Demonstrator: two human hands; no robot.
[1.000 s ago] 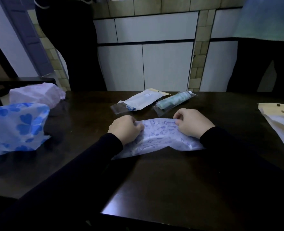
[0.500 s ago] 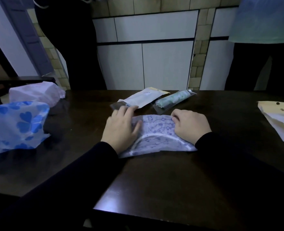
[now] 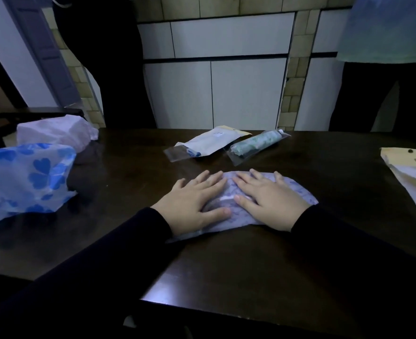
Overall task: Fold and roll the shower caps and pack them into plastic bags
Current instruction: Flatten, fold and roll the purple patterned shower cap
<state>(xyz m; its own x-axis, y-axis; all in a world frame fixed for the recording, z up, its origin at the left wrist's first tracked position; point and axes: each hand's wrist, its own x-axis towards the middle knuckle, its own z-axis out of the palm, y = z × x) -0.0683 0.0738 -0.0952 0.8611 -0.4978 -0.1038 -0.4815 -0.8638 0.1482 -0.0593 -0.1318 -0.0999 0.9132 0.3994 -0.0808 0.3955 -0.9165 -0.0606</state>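
Both hands lie flat w/ fingers spread on the lilac patterned shower cap [image 3: 297, 192], which sits folded on the dark table [image 3: 263, 265] right in front of the person. Left hand [image 3: 194, 203] covers the cap's left part, some fingers reaching past its edge onto the wood; right hand [image 3: 267, 201] presses the middle and right part. Nothing is pinched: palms down, prob. to squeeze air out and set the crease so the slippery film won't spring open before rolling. Beyond the hands, near the far edge, lie two packed bags: a white-backed bag [image 3: 208, 144] and, just beside it, a clear bag w/ a green rolled cap [image 3: 257, 144], likely parked there as finished work, out of the way. On the left, a blue heart-print cap [image 3: 25, 179] and a pale pink cap [image 3: 55, 132] sit puffed up, apparently waiting their turn. At right, a stack of yellow-topped empty bags [image 3: 412, 172] lies within reach of the right hand for the next packing.
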